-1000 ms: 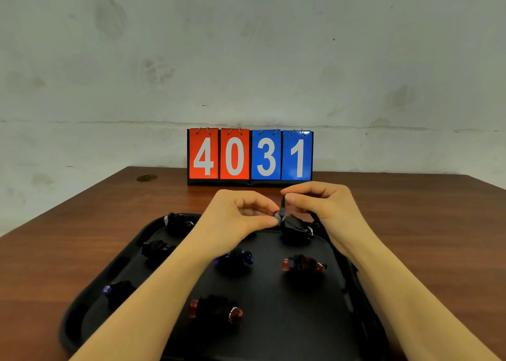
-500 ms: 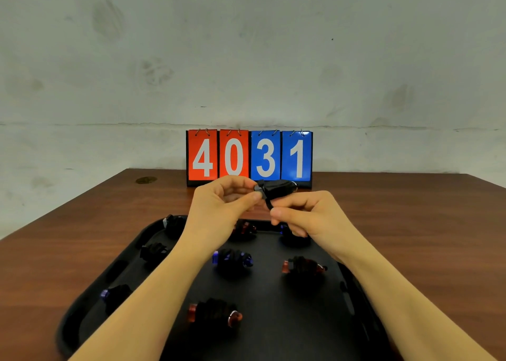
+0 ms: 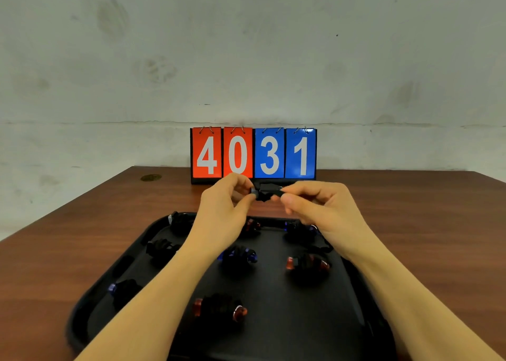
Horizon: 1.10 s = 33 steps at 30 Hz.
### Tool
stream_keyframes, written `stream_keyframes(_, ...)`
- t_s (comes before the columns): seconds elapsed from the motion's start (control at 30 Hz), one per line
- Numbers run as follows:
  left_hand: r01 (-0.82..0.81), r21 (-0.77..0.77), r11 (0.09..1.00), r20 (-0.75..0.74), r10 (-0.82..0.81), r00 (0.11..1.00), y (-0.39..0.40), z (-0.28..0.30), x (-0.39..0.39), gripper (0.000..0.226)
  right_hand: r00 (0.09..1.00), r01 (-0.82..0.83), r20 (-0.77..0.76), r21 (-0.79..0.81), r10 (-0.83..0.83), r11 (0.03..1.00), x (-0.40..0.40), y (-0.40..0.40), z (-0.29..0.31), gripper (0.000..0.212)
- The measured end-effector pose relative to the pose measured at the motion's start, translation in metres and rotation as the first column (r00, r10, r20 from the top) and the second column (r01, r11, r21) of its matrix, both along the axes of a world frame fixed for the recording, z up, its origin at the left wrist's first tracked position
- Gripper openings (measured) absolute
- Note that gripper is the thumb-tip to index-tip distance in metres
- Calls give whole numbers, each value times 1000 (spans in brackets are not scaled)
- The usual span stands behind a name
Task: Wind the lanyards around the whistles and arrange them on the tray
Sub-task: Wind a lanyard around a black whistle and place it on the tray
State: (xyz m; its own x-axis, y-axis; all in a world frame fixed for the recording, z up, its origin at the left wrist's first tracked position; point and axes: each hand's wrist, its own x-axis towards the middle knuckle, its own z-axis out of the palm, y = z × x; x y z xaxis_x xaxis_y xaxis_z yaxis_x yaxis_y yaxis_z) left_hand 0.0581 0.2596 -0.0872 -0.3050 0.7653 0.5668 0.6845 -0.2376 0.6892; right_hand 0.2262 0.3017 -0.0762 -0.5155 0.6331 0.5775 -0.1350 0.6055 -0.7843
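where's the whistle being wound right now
Head view, centre: the whistle is held between the left hand and right hand, above the tray's far edge.

Grey, stained plaster wall (image 3: 246,59), horizontal crack line across it. Brown wood table (image 3: 410,224) against wall. Flip scoreboard (image 3: 253,154) at table's far edge: red 4, 0; blue 3, 1. Even, soft light.

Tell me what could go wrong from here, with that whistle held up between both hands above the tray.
1. The left hand and right hand only pinch the ends of the black whistle, so the winding could slacken or the whistle could drop.
2. It hangs near the scoreboard and might bump it.
3. The tray already holds several wound whistles; setting this one down could nudge the blue one.
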Motion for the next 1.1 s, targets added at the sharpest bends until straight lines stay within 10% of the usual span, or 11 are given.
stream_keyframes(0.13, 79, -40, 996, -75, -81, 994, -2, -1, 2, 14, 959, 282, -17, 212, -285, 936, -2, 8, -5, 12)
stream_keyframes(0.73, 541, -119, 832, 137, -526, 839, -15, 6, 6, 11, 961, 238, -85, -229, -263, 944, -1, 20, -7, 10)
stream_keyframes(1.1, 349, 7, 937, 305, -334, 892, -6, 5, 5, 9, 943, 193, 256, 96, -212, 976, -6, 16, -15, 12)
